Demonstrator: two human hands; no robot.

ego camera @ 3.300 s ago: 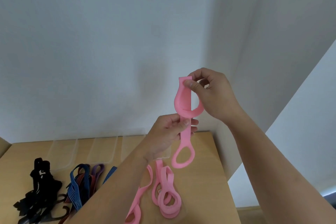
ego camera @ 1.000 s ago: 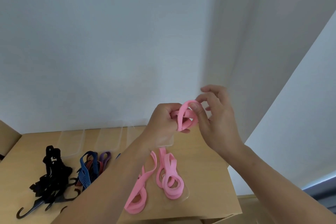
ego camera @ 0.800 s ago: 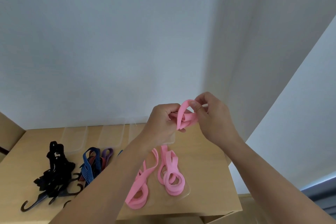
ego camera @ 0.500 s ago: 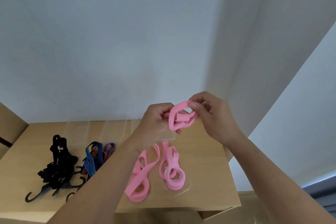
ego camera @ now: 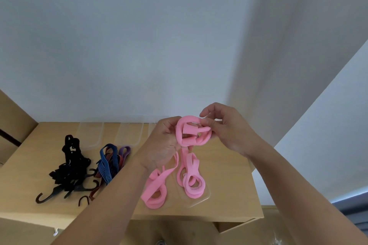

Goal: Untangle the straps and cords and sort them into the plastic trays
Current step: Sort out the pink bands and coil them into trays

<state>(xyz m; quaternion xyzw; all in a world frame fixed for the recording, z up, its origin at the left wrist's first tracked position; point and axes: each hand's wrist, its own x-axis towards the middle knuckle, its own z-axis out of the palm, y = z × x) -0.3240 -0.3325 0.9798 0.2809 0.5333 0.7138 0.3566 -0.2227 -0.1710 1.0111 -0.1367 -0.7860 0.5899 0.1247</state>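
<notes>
Desk (ego camera: 225,167) below: left hand (ego camera: 161,145) and right hand (ego camera: 229,131) pinched coiled pink strap (ego camera: 191,131) above tray (ego camera: 208,193); slack grip could've let it uncoil.

Soft, even daylight fills the wide-angle view; the wall (ego camera: 139,36) is evenly lit, its corner to the right shaded grey. Edges bow slightly; focus stays fairly sharp.
</notes>
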